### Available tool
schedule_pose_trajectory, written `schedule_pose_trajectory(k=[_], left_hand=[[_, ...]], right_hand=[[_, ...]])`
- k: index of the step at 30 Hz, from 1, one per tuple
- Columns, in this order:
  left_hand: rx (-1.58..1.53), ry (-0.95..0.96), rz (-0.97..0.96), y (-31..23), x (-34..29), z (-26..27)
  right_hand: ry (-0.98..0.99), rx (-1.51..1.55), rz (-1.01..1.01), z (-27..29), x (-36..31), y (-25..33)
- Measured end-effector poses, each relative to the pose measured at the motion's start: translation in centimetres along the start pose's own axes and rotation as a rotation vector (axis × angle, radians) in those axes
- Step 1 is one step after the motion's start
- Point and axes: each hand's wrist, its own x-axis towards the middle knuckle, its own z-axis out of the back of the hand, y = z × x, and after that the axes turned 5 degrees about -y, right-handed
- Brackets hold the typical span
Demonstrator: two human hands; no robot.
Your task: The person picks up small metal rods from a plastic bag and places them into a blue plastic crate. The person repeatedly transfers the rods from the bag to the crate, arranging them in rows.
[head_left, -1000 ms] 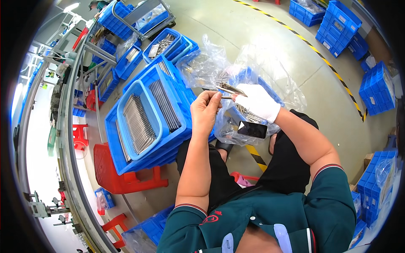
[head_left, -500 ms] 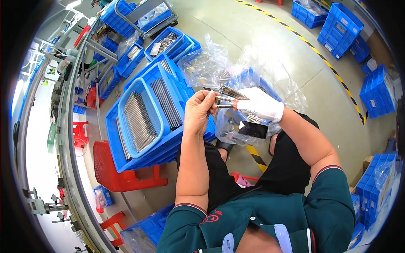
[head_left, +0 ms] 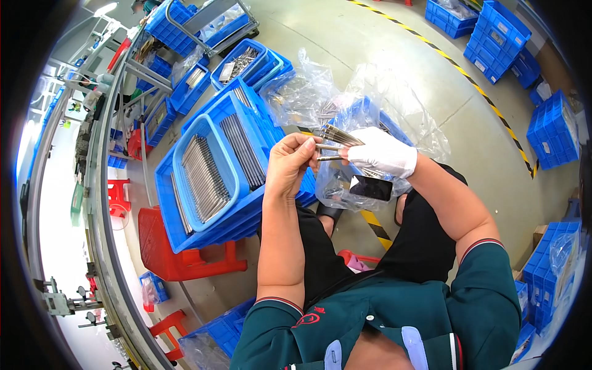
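Note:
My right hand (head_left: 387,153), in a white glove with bare fingertips, grips a bundle of slim metal rods (head_left: 340,135) that fan out toward the left. My bare left hand (head_left: 288,163) pinches the end of one metal rod (head_left: 328,147) between thumb and finger; its other end runs to the right fingertips. Below the hands lies a dark phone-like slab (head_left: 370,188) on clear plastic wrap. To the left, a light blue basket (head_left: 233,198) filled with neat rows of metal rods rests on a stacked blue crate (head_left: 176,242).
A red stool (head_left: 161,246) stands beside the crates. Crumpled plastic bags (head_left: 302,83) and a blue bin (head_left: 394,128) lie beyond my hands. Blue crates (head_left: 552,132) line the right side past a yellow-black floor stripe (head_left: 487,102). A metal-framed bench (head_left: 102,203) runs along the left.
Both hands stay almost in place, with the rods shifting slightly between the fingers. The left hand still pinches a rod end. The whole view has drifted a little.

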Motion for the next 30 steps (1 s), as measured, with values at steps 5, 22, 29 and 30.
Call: schedule_pose_trajectory(k=[5,22,29,30], left_hand=[[-0.324,0.064,0.083,0.9,0.3,0.4],[-0.549,0.136,0.074,1.8,0.1,-0.7],[0.143,-0.046,-0.092,-0.1,-0.1,0.0],[0.220,-0.038,-0.098,-0.2,-0.1,0.1]], right_hand=[[-0.004,0.157,-0.023,-0.2,0.2,-0.2],[0.020,0.262,-0.106,-0.5,0.4,0.1],[0.055,0.291,-0.158,-0.1,1.2,-1.0],[0.060,0.295,-0.157,-0.1,1.2,-1.2]])
